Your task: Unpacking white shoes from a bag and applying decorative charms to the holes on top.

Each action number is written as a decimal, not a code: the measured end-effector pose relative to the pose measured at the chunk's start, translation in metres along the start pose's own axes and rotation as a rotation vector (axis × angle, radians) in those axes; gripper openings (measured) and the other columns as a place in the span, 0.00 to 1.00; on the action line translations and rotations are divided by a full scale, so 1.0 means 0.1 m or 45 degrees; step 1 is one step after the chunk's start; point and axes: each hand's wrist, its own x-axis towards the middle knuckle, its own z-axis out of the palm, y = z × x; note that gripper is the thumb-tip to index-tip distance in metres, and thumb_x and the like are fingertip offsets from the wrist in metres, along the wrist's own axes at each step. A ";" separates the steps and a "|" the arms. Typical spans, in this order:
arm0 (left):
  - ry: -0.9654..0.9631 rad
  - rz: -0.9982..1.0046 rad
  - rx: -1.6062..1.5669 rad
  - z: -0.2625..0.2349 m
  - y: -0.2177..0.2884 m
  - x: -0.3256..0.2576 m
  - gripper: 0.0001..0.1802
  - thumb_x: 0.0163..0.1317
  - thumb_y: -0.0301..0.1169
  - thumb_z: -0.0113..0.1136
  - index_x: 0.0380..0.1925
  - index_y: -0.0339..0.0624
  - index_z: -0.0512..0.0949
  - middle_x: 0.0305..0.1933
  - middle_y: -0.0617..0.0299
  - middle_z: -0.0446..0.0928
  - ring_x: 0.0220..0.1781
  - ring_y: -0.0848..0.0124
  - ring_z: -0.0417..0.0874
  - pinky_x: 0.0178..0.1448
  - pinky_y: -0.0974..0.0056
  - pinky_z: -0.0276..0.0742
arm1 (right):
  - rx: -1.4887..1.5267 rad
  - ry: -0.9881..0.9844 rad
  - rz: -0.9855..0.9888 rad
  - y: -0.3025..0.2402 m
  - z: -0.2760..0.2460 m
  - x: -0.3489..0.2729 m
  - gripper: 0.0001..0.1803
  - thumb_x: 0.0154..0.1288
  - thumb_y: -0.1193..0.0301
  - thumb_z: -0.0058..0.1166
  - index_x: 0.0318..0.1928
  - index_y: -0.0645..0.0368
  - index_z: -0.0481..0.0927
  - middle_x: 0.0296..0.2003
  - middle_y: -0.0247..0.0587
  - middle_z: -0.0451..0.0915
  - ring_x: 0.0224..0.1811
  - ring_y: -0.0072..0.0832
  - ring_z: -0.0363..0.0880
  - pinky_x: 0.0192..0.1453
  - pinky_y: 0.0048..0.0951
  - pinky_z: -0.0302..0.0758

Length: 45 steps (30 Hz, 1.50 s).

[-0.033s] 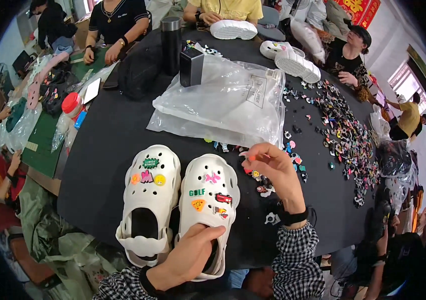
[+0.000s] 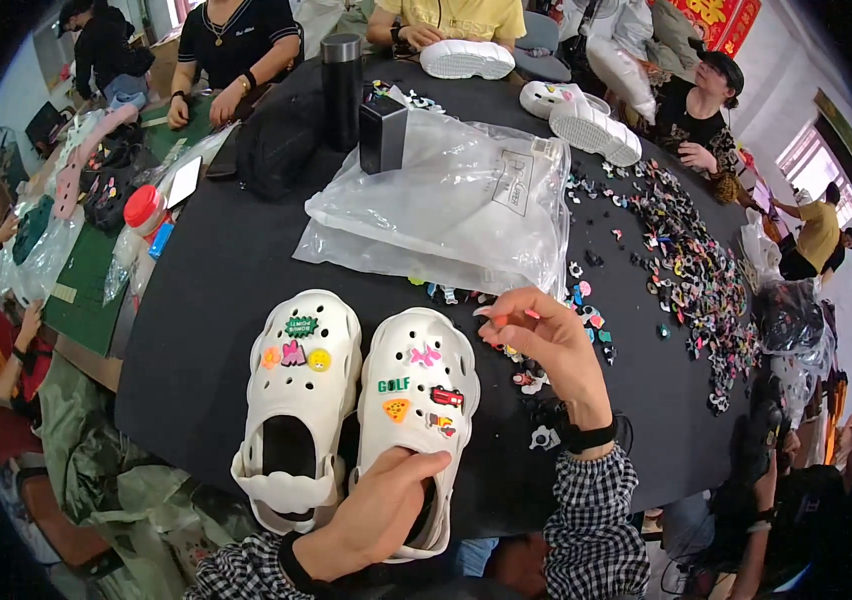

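Observation:
My left hand [image 2: 371, 515] grips the right-hand white clog [image 2: 424, 345] at its foot opening, thumb on top and fingers partly hidden inside. That clog's upper carries a pink charm, green lettering, a pizza slice [image 2: 396, 410], a red vehicle charm [image 2: 447, 396] and another colourful one. Beside it, the other white clog [image 2: 291, 395] has a green burst-shaped charm [image 2: 301, 327], a pink letter, a yellow face and an orange charm. My right hand [image 2: 556, 345] hovers right of the clog's toe, thumb and fingers pinched on a small orange-red shoe charm [image 2: 503, 319], mostly hidden.
A clear plastic bag [image 2: 426, 220] lies beyond the clogs, with a black box [image 2: 383, 135] on it and a black tumbler [image 2: 341, 95] nearby. Loose charms [image 2: 691, 280] are heaped at the right. More white clogs [image 2: 596, 135] lie at the far side, where several people sit.
My right hand has shifted slightly, its fingertips a little further left. My left hand and the clogs stay in place.

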 end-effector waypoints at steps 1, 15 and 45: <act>0.003 -0.001 -0.013 0.04 0.01 0.00 0.19 0.66 0.26 0.55 0.55 0.30 0.69 0.56 0.58 0.72 0.59 0.71 0.71 0.66 0.65 0.62 | -0.002 0.007 0.000 0.01 -0.02 -0.02 0.09 0.66 0.83 0.54 0.47 0.66 0.76 0.44 0.38 0.79 0.47 0.25 0.81 0.56 0.27 0.78; 0.011 0.211 -0.368 0.18 -0.09 0.17 0.26 0.72 0.38 0.46 0.66 0.40 0.59 0.63 0.57 0.69 0.65 0.64 0.70 0.71 0.56 0.62 | -0.634 -0.171 -0.148 -0.05 0.24 -0.08 0.07 0.59 0.80 0.62 0.39 0.61 0.83 0.37 0.35 0.82 0.40 0.23 0.79 0.45 0.24 0.76; -0.016 0.247 -0.522 0.18 -0.06 0.16 0.26 0.64 0.28 0.52 0.62 0.39 0.63 0.57 0.56 0.72 0.59 0.64 0.74 0.66 0.58 0.68 | -0.465 -0.187 0.070 0.05 0.22 -0.01 0.06 0.61 0.78 0.63 0.39 0.64 0.82 0.35 0.35 0.83 0.38 0.17 0.79 0.44 0.22 0.77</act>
